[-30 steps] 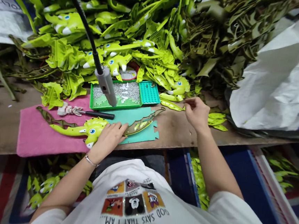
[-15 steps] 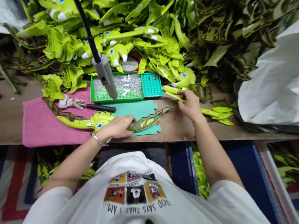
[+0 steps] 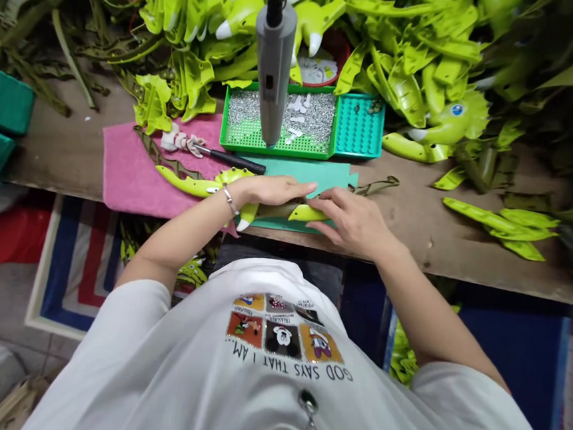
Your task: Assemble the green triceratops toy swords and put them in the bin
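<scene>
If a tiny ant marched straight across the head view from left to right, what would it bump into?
Teal blocks → pink cloth → left hand → right hand → small pile of green pieces.

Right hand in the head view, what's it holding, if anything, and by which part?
The right hand holds a lime-green piece by its right end, between thumb and fingers.
</scene>
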`<state>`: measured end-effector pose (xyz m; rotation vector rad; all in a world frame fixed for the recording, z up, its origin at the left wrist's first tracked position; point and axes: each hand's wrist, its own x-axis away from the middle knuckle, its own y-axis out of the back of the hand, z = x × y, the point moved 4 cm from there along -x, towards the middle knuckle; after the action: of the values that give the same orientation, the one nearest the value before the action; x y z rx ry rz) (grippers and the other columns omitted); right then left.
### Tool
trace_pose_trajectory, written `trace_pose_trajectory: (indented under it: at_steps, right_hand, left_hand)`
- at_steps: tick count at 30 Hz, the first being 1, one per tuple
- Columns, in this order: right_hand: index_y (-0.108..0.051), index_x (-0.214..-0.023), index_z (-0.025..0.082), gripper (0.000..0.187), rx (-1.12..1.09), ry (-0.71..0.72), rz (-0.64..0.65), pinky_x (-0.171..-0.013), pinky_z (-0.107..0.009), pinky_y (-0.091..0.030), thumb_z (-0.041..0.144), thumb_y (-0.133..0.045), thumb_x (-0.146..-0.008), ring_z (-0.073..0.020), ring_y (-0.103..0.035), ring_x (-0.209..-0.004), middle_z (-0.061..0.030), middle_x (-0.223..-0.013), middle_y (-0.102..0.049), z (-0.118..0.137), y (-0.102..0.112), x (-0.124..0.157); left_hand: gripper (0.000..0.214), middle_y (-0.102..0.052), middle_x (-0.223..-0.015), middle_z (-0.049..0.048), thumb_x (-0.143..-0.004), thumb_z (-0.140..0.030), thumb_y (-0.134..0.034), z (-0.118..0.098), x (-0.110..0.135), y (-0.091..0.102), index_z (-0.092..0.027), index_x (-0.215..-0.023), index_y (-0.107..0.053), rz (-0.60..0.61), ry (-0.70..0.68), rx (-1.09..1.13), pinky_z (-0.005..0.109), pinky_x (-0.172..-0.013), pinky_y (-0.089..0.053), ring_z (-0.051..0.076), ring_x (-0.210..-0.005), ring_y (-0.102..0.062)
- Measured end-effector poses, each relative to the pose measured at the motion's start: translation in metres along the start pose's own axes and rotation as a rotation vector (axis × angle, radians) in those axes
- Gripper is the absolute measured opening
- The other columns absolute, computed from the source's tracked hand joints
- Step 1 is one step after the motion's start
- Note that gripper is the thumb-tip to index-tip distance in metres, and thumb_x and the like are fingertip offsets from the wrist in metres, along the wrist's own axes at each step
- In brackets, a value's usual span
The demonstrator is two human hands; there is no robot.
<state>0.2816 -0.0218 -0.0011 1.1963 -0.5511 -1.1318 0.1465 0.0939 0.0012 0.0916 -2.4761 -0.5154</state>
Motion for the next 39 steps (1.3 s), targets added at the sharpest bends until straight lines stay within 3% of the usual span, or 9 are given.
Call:
trace_pose_trajectory:
  at_steps: [9, 17, 22, 25, 28, 30, 31, 35, 39]
  right_hand:
    - [-0.069, -0.118, 0.023, 0.036, -0.060, -0.010, -0.072, -0.083, -0.042, -0.043, 0.049, -0.058, -0.095, -0.0248, -0.053, -0.091, -0.0101, -0.103, -0.064, -0.012, -0.004, 0.002]
    - [-0.071, -0.119, 0.025, 0.036, -0.097, -0.122, -0.072, -0.086, -0.046, -0.043, 0.047, -0.061, -0.092, -0.0268, -0.052, -0.095, -0.0104, -0.104, -0.060, -0.013, -0.010, 0.006]
    - [-0.072, -0.122, 0.030, 0.035, -0.082, -0.192, -0.084, -0.090, -0.050, -0.044, 0.044, -0.064, -0.091, -0.0270, -0.053, -0.096, -0.0099, -0.106, -0.062, -0.008, -0.014, 0.009]
    - [-0.068, -0.126, 0.032, 0.043, -0.123, -0.265, -0.154, -0.100, -0.056, -0.042, 0.048, -0.070, -0.086, -0.0322, -0.053, -0.113, -0.0107, -0.125, -0.061, -0.005, -0.012, 0.017]
    - [-0.058, -0.135, 0.028, 0.062, -0.318, -0.547, -0.493, -0.104, -0.056, -0.045, 0.055, -0.072, -0.082, -0.0341, -0.053, -0.125, -0.0131, -0.134, -0.055, -0.015, -0.006, 0.035]
    - [-0.055, -0.130, 0.026, 0.064, -0.595, -0.803, -0.731, -0.096, -0.051, -0.054, 0.060, -0.073, -0.078, -0.0289, -0.062, -0.111, -0.0114, -0.120, -0.060, -0.027, -0.012, 0.050]
    - [-0.056, -0.123, 0.026, 0.062, -0.776, -0.914, -0.774, -0.089, -0.048, -0.058, 0.062, -0.075, -0.075, -0.0256, -0.066, -0.100, -0.0087, -0.110, -0.063, -0.032, -0.019, 0.054]
    - [-0.054, -0.085, 0.023, 0.058, -1.385, -1.121, -0.590, -0.077, -0.041, -0.065, 0.062, -0.088, -0.059, -0.0157, -0.067, -0.068, 0.0016, -0.079, -0.064, -0.035, -0.045, 0.046]
    - [-0.048, -0.066, 0.020, 0.063, -1.532, -1.172, -0.638, -0.074, -0.036, -0.066, 0.056, -0.096, -0.046, -0.0116, -0.064, -0.060, 0.0044, -0.067, -0.063, -0.032, -0.046, 0.036]
  left_hand:
    - [0.054, -0.058, -0.084, 0.0036, -0.097, -0.056, -0.026, -0.001, 0.000, -0.002, -0.016, -0.075, -0.056, -0.022, -0.032, 0.002, 0.026, -0.079, -0.039, 0.017, -0.082, -0.048]
    - [0.055, -0.050, -0.072, 0.0018, -0.096, -0.057, -0.026, -0.003, 0.004, -0.003, -0.017, -0.072, -0.054, -0.025, -0.065, -0.015, 0.027, -0.069, -0.036, 0.015, -0.070, -0.043]
    - [0.048, -0.049, -0.069, -0.0021, -0.077, -0.059, -0.058, 0.003, 0.001, -0.009, -0.014, -0.090, -0.066, 0.044, -0.092, -0.033, 0.026, -0.062, -0.030, 0.013, -0.065, -0.040]
    - [0.047, -0.056, -0.077, -0.0007, -0.073, -0.052, -0.062, 0.005, -0.002, -0.008, -0.012, -0.098, -0.068, 0.019, -0.074, -0.099, 0.025, -0.063, -0.032, 0.013, -0.069, -0.044]
    - [0.051, -0.062, -0.086, 0.0017, -0.076, -0.049, -0.060, 0.003, -0.002, -0.006, -0.011, -0.110, -0.067, 0.019, -0.058, -0.162, 0.024, -0.063, -0.033, 0.014, -0.072, -0.048]
    - [0.052, -0.064, -0.090, 0.0026, -0.079, -0.047, -0.059, 0.001, -0.001, -0.004, -0.011, -0.116, -0.066, 0.023, -0.060, -0.188, 0.024, -0.064, -0.035, 0.015, -0.073, -0.049]
    - [0.052, -0.064, -0.091, 0.0028, -0.081, -0.047, -0.059, 0.000, -0.001, -0.004, -0.012, -0.118, -0.065, 0.023, -0.063, -0.198, 0.024, -0.064, -0.036, 0.014, -0.073, -0.049]
    - [0.053, -0.063, -0.087, 0.0014, -0.082, -0.047, -0.059, 0.001, 0.000, -0.004, -0.012, -0.122, -0.063, 0.022, -0.086, -0.227, 0.023, -0.063, -0.036, 0.014, -0.071, -0.049]
    - [0.050, -0.064, -0.089, 0.0013, -0.084, -0.046, -0.058, 0.003, -0.002, -0.005, -0.014, -0.122, -0.063, 0.023, -0.109, -0.200, 0.023, -0.065, -0.037, 0.015, -0.074, -0.051]
